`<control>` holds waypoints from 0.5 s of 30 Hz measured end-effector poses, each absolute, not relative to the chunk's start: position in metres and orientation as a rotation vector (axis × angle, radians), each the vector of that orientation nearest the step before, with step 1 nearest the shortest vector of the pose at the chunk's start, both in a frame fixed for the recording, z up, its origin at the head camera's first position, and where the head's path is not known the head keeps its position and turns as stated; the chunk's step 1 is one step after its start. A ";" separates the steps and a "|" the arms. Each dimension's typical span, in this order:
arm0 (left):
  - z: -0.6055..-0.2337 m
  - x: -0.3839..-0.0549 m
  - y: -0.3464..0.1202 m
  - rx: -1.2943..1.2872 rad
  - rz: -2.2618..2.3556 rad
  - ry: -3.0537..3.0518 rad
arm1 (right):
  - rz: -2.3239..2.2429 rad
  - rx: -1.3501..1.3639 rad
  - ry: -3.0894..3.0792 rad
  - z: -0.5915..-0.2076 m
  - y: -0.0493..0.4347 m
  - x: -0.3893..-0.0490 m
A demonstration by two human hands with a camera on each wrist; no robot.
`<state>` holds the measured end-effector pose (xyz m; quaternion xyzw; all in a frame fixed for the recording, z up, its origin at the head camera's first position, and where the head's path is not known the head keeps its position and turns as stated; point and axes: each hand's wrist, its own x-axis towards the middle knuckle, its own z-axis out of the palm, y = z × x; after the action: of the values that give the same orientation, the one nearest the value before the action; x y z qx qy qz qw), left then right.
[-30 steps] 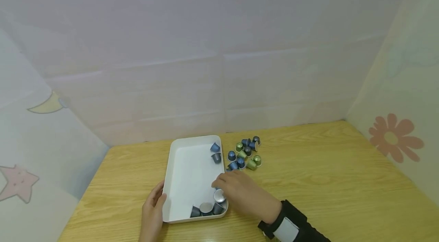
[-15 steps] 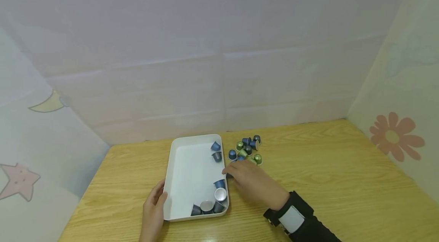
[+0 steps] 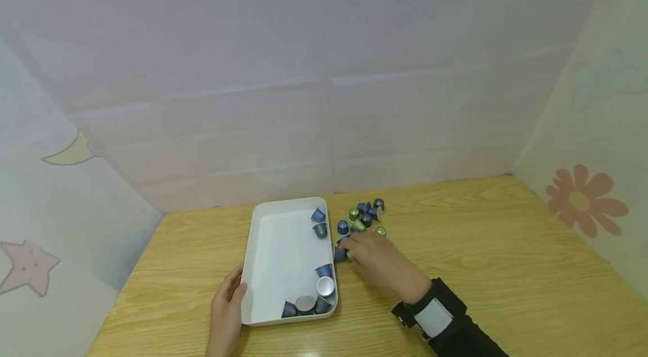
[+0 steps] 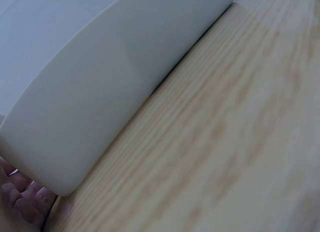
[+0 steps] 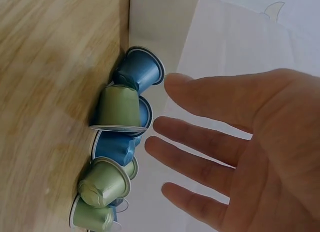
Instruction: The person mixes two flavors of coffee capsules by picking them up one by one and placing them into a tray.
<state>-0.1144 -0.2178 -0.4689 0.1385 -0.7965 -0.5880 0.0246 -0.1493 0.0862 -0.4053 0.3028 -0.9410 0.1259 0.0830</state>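
Observation:
A white tray (image 3: 286,256) lies on the table, and my left hand (image 3: 226,306) grips its near left side, thumb at the rim. In the left wrist view curled fingers (image 4: 30,199) show by the tray's corner. My right hand (image 3: 382,264) hovers at the near edge of a pile of coffee capsules right of the tray. Seen from the right wrist, its fingers are spread and hold nothing, the thumb close to a blue capsule (image 5: 137,70) against the tray wall. Beside that sits a green capsule (image 5: 119,106). The hand hides part of the pile in the head view.
Inside the tray, a blue capsule (image 3: 318,215) and a grey one (image 3: 320,230) lie at the far right. Several more, including one silver lid up (image 3: 325,287), sit around the near right corner. A wood-grain table (image 3: 455,244) meets pale walls behind and at both sides.
My right hand has moved from the tray's near right side up and right to the pile, uncovering a blue capsule in the tray. The left hand stays on the tray.

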 end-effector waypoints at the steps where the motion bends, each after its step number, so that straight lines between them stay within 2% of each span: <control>1: -0.469 -0.114 -0.218 0.429 -1.819 -2.464 | 0.376 0.901 -2.816 -0.406 0.087 -0.149; 15: -0.468 -0.115 -0.218 0.439 -1.803 -2.476 | 0.309 0.865 -2.868 -0.417 0.090 -0.153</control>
<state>-0.1147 -0.2175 -0.4680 0.1418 -0.7999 -0.5826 0.0236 -0.1534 0.0897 -0.4169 0.2868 -0.9503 0.1025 0.0651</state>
